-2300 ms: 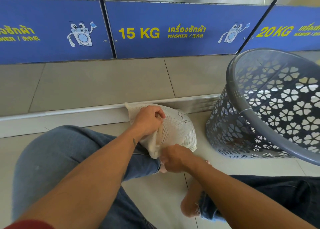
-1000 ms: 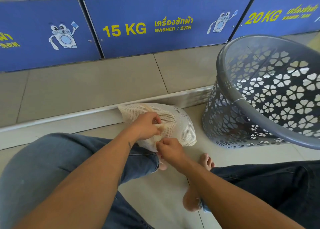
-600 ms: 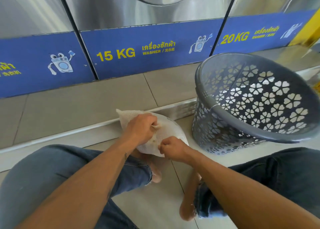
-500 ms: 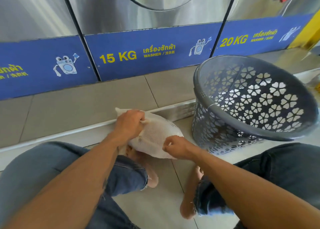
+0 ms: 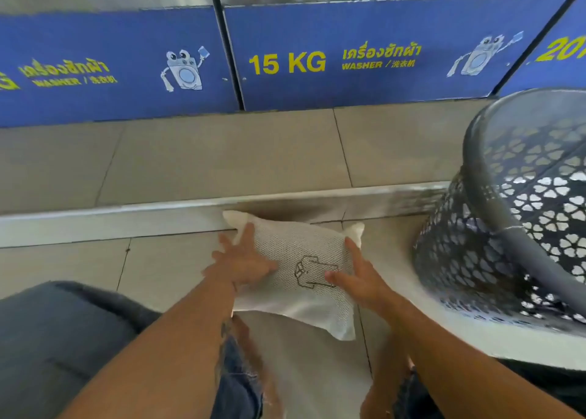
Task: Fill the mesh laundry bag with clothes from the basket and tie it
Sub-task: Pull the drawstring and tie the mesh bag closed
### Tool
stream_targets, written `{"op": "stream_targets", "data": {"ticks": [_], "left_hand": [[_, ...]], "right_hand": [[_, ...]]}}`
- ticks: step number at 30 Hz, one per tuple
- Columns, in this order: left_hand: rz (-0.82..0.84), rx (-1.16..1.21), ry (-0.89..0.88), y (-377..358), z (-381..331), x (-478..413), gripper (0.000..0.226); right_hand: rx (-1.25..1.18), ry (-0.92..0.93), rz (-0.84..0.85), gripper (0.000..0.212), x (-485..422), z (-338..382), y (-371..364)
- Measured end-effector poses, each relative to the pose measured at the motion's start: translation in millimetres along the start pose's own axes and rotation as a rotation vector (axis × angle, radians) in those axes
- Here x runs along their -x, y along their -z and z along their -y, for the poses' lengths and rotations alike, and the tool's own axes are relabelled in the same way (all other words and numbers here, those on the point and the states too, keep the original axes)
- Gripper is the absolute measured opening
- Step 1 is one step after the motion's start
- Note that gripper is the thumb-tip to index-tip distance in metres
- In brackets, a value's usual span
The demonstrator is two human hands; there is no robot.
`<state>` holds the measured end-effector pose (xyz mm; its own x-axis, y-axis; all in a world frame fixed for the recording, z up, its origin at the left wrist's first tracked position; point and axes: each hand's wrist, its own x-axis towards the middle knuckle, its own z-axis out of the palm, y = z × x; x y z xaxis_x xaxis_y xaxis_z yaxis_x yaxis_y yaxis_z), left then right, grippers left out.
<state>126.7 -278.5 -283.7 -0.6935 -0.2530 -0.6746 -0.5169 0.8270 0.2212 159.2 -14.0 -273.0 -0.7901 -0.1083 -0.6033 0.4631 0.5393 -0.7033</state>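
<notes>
The white mesh laundry bag (image 5: 301, 291) lies stuffed like a small pillow on the floor between my knees, its shirt print facing up. My left hand (image 5: 241, 264) rests flat on the bag's left side with the fingers spread. My right hand (image 5: 360, 280) lies flat against its right side, fingers also apart. Neither hand is curled around the fabric. The grey plastic basket (image 5: 494, 237) with flower-shaped holes stands tilted at the right; the part of its inside that I see holds no clothes.
A raised tiled step (image 5: 222, 158) with a metal edge runs across just behind the bag. Blue washer panels (image 5: 348, 53) marked 15 KG stand behind it. My jeans-clad knees (image 5: 63, 339) flank the bag, and a bare foot (image 5: 250, 339) lies under its near edge.
Both hands let go of the bag's mouth, which they had been gripping. The bag has turned print side up, and the hands now lie flat on its two sides.
</notes>
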Motion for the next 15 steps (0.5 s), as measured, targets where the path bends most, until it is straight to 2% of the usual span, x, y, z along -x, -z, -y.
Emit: {"op": "stream_targets", "data": {"ticks": [3,6,11,15], "left_hand": [[-0.005,0.080,-0.016,-27,13,-11,0.116],[-0.052,0.080,-0.073,-41,14,-15,0.111],[-0.078,0.165,-0.159,-30,2,-16,0.100],[-0.202,0.255,-0.192,-22,-13,11,0.069]], "right_hand": [[0.000,0.022,0.000,0.122,-20,-19,-22],[0.006,0.049,-0.052,0.125,-33,-40,-29],[0.088,0.010,-0.136,0.100,-48,-34,-12],[0.220,0.075,-0.185,0.081,-30,-2,4]]}}
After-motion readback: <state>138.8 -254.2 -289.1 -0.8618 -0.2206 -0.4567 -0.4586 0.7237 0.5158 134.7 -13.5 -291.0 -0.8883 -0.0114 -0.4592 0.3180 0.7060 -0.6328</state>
